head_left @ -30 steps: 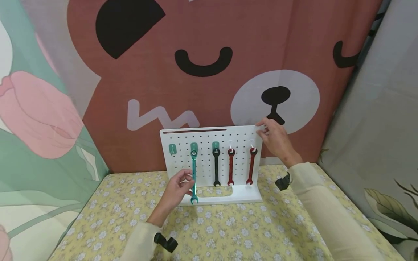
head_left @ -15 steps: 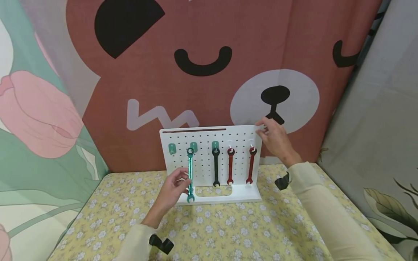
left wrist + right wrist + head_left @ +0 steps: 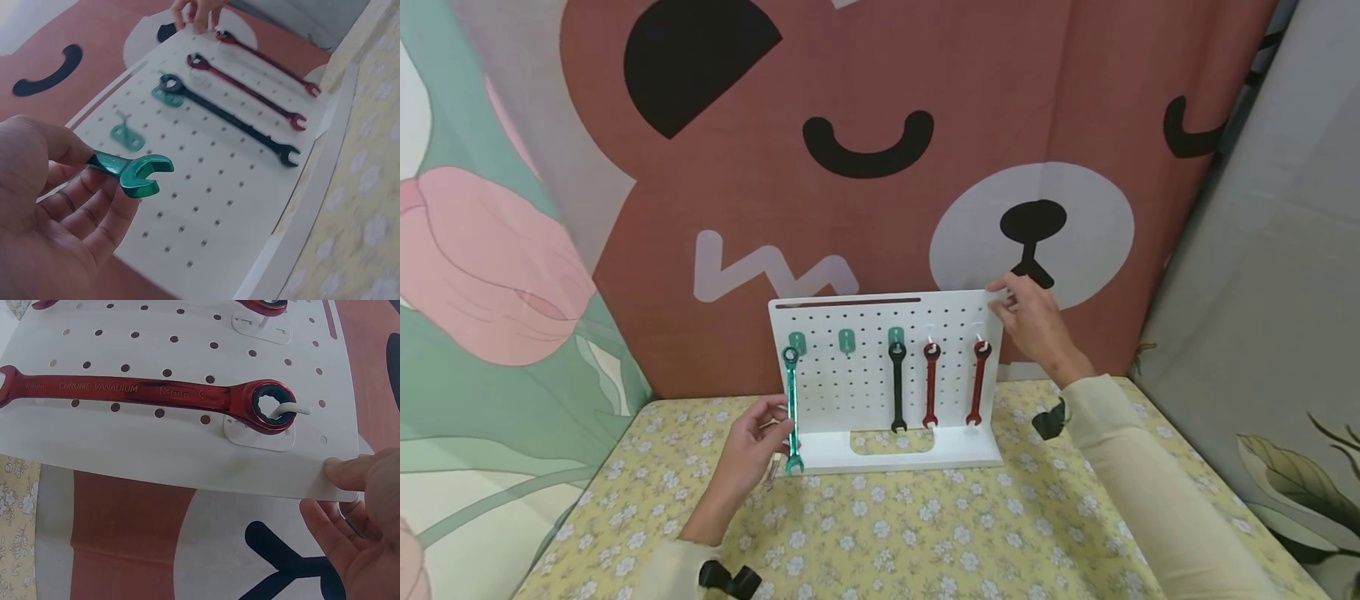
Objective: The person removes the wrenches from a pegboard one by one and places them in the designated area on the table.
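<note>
My left hand (image 3: 748, 446) pinches a shiny green combination wrench (image 3: 792, 408) between thumb and fingers, upright with its ring end up. Its open end (image 3: 147, 176) points toward the camera in the left wrist view, while the hand hides the ring end there. In the head view, that ring overlaps the leftmost green hook (image 3: 798, 340); whether they touch I cannot tell. My right hand (image 3: 1037, 325) grips the top right corner of the white pegboard (image 3: 820, 417), its thumb (image 3: 347, 473) on the front face.
A black wrench (image 3: 897, 392) and two red wrenches, one nearer the middle (image 3: 931, 387) and one farther right (image 3: 978, 387), hang on hooks. A second green hook (image 3: 847, 341) is bare. The board stands on a flowered tablecloth (image 3: 895, 533) before a bear-patterned curtain (image 3: 737, 183).
My left hand has carried the green wrench left, off the second green hook and across to the leftmost one. My right hand has stayed at the board's corner.
</note>
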Tool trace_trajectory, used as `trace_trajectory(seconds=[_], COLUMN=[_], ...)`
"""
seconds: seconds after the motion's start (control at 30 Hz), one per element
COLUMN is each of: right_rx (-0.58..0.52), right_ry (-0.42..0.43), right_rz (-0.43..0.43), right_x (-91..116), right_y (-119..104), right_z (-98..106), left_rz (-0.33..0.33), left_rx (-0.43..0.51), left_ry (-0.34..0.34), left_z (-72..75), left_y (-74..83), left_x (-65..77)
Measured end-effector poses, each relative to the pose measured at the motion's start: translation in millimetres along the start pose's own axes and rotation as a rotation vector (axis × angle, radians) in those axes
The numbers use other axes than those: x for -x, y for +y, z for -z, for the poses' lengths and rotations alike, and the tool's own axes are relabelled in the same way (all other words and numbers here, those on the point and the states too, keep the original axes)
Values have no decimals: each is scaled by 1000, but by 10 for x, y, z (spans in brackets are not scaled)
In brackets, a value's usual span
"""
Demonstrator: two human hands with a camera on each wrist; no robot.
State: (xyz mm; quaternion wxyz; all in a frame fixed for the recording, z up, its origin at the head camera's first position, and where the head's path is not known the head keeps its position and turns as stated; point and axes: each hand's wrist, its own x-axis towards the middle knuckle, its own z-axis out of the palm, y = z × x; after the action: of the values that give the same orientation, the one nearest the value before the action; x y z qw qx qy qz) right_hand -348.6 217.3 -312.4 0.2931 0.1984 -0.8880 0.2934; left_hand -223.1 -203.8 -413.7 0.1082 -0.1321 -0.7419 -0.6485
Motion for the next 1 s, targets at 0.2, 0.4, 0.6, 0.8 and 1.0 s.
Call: trace_trajectory(seconds=[0.2, 0.4, 0.6, 0.8, 1.0], right_rx=[-3, -3, -3, -7, -4], right_ry=[6, 7, 5, 8, 2], right_rz=[5, 4, 8, -2, -6], right_x=[33, 30, 4, -1, 11], right_y=[24, 20, -3, -19, -19], right_z=[5, 10, 5, 10, 9], left_rz=[-14, 28, 126, 280, 374], left_rx=[-18, -63, -146, -226, -332], left_ry=[61, 94, 89, 49, 6], left_z=[188, 331, 487, 589, 638], left_y=[-17, -111, -270, -419, -551], left_x=[55, 55, 28, 33, 40])
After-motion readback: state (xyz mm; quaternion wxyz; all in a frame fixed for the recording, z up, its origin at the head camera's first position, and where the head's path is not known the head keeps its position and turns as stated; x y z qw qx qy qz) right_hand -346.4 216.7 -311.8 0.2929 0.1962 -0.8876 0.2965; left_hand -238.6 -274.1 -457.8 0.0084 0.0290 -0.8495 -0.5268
